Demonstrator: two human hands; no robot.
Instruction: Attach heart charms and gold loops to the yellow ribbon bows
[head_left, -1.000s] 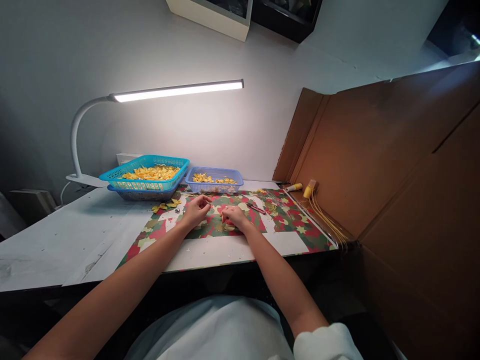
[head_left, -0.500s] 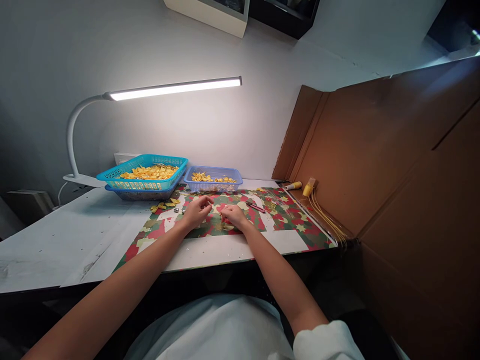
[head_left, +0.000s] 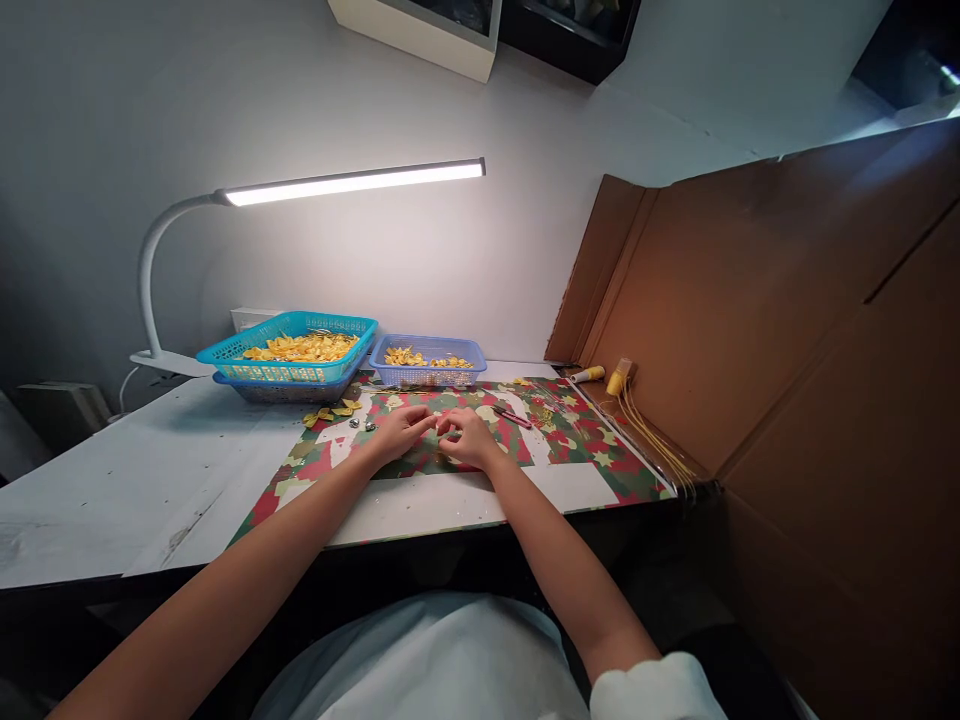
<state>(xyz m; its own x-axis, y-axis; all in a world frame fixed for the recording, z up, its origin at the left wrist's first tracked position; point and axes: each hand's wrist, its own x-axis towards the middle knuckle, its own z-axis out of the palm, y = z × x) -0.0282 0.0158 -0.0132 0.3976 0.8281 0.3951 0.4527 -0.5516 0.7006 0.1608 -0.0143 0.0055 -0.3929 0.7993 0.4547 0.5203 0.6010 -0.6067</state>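
My left hand and my right hand meet fingertip to fingertip over the patterned red, green and cream sheet. The fingers of both are bent and drawn together in a pinch. Whatever lies between the fingertips is too small to make out. Two small shiny metal pieces rest just left of my left hand. Beyond them lie a few yellow petal-like pieces. Pliers with red handles are on the sheet to the right of my right hand.
A turquoise basket of yellow pieces is stacked on a blue one at the back left. Beside it stands a lilac basket with more. A lamp arches overhead. Cardboard walls the right side, near yellow wire.
My hands have come closer together, the left moving right and slightly down. My right hand's fingers have turned toward the left fingertips.
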